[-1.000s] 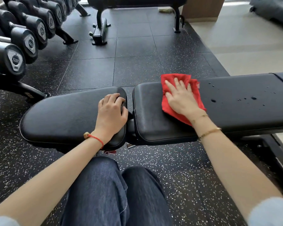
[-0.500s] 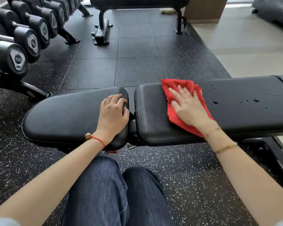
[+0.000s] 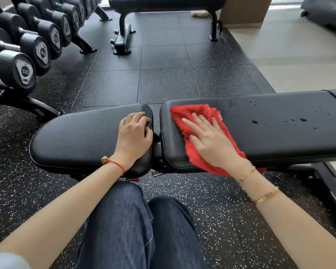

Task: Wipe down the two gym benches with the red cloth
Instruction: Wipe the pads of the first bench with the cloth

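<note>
The near black gym bench lies across my view, with a seat pad (image 3: 76,136) on the left and a long back pad (image 3: 279,140) on the right. My right hand (image 3: 211,140) presses flat, fingers straight, on the red cloth (image 3: 184,113) at the back pad's left end. The cloth's lower corner hangs over the near edge. Water droplets (image 3: 254,121) dot the pad to the right of the cloth. My left hand (image 3: 133,136) rests on the seat pad with its fingers curled over the pad's right end. A second black bench (image 3: 163,2) stands at the far top.
A rack of black dumbbells (image 3: 25,70) lines the left side. The second bench's foot (image 3: 122,43) stands on the dark speckled rubber floor (image 3: 163,82). Pale flooring (image 3: 299,65) lies to the right. The near bench's frame (image 3: 326,183) reaches the floor at lower right. My knees (image 3: 136,230) are below.
My right hand has slid the red cloth toward me across the back pad, so the cloth now trails over the near edge. My left hand has stayed on the seat pad.
</note>
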{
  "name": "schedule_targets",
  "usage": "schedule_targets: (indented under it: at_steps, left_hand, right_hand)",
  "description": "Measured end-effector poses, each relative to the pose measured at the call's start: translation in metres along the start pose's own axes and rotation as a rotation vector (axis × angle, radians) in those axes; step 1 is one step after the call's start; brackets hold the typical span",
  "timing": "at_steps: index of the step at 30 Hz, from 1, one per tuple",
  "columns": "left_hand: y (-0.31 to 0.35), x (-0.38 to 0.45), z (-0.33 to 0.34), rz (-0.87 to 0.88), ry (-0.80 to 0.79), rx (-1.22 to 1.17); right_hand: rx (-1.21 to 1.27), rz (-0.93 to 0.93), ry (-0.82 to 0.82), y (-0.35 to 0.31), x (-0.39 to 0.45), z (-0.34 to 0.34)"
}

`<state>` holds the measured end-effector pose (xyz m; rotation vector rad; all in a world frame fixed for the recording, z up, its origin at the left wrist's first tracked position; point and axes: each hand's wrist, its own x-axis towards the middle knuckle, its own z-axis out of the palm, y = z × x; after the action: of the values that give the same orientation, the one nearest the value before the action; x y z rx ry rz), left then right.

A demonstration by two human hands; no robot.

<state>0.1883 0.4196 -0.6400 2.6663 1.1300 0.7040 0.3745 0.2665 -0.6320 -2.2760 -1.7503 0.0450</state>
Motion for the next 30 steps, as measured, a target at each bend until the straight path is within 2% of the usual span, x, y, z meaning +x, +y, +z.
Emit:
schedule_targets:
  at_steps: [4, 6, 10, 14, 17, 21, 26, 30]
  left_hand:
    - [0.002, 0.001, 0.000, -0.006, 0.007, 0.010]
    - [0.003, 0.001, 0.000, -0.015, 0.006, 0.014]
    - [0.003, 0.001, 0.000, -0.020, 0.018, 0.008]
    - [0.001, 0.002, 0.001, -0.017, 0.021, 0.007]
    - [0.000, 0.001, 0.000, -0.006, 0.005, 0.008]
    - [-0.001, -0.001, -0.002, 0.001, -0.014, -0.001]
    - [0.001, -0.001, 0.000, -0.001, -0.006, 0.010]
    - [0.001, 0.000, -0.001, -0.008, -0.011, 0.013]
  right_hand:
    - [-0.030, 0.266, -0.018, 0.049, 0.037, -0.011]
    - [-0.050, 0.308, -0.040, 0.048, 0.063, -0.009]
    - [-0.054, 0.175, -0.052, 0.003, 0.085, 0.002]
    - [-0.017, -0.023, -0.045, -0.032, 0.050, 0.010]
    - [0.008, -0.102, -0.032, -0.027, 0.016, 0.006]
    - [0.033, 0.019, -0.018, 0.008, 0.008, -0.004]
    - [-0.037, 0.225, -0.019, 0.021, 0.066, -0.002]
    - [-0.027, 0.129, -0.031, -0.022, 0.080, 0.011]
